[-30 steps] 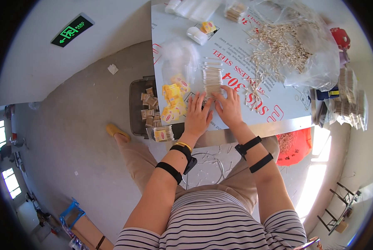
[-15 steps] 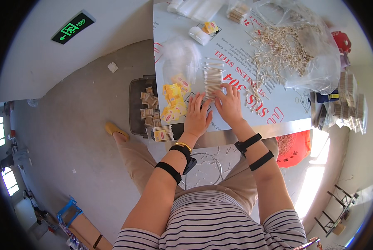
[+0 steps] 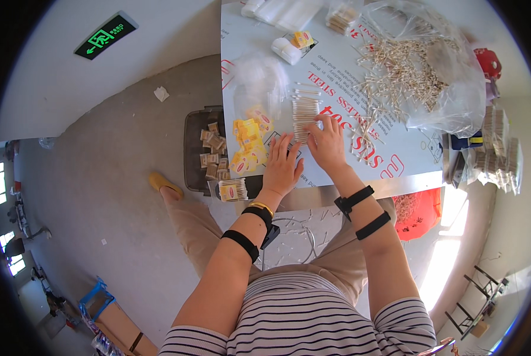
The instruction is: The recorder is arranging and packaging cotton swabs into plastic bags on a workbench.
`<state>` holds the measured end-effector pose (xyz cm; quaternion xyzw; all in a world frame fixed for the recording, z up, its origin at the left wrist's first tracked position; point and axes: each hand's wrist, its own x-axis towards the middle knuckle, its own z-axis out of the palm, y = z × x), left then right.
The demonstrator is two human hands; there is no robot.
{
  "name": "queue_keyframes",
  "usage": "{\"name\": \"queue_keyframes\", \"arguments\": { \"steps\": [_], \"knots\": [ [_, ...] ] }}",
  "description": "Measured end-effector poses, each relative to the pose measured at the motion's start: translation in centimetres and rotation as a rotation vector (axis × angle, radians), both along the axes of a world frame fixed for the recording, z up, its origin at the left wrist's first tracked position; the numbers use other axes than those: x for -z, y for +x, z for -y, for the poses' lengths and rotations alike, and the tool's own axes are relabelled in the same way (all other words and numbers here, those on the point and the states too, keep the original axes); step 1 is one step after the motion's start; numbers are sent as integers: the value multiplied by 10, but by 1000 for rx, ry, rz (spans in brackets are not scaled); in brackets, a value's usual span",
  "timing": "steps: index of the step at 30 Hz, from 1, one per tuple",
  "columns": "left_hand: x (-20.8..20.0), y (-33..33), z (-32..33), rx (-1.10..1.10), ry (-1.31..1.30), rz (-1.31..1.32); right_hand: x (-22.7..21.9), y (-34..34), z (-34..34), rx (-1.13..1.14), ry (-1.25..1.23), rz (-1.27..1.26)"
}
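Note:
A row of cotton swabs (image 3: 305, 111) lies side by side on the film-covered table, a few stray ones at its far end. My right hand (image 3: 329, 145) rests at the row's near right side, its fingers bent and apart, the tips touching the swabs. Just left of the row's near end is my left hand (image 3: 281, 168), fingers stretched out over the table with nothing in them. Yellow printed paper cards (image 3: 249, 142) are spread left of that hand. A filled pack of swabs with a yellow card (image 3: 233, 190) sits at the near left edge.
A large clear bag (image 3: 455, 110) spills a heap of loose swabs (image 3: 404, 68) at the right. Clear plastic bags (image 3: 259, 77) lie at the left. A dark crate (image 3: 195, 148) with several packs stands beside the table. A red bag (image 3: 419, 213) hangs below its right edge.
My right hand has shifted slightly right and away from me along the row of swabs. The left hand has hardly moved.

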<state>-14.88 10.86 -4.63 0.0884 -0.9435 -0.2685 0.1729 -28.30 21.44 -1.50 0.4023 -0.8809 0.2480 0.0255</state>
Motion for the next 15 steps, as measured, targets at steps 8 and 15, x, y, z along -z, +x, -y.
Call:
{"name": "queue_keyframes", "arguments": {
  "steps": [8, 15],
  "knots": [
    [-2, 0, 1, 0, -3, 9, -1, -7, 4, 8, -6, 4],
    [-1, 0, 0, 0, -8, 6, 4, -10, 5, -6, 5, -14]
  ]
}}
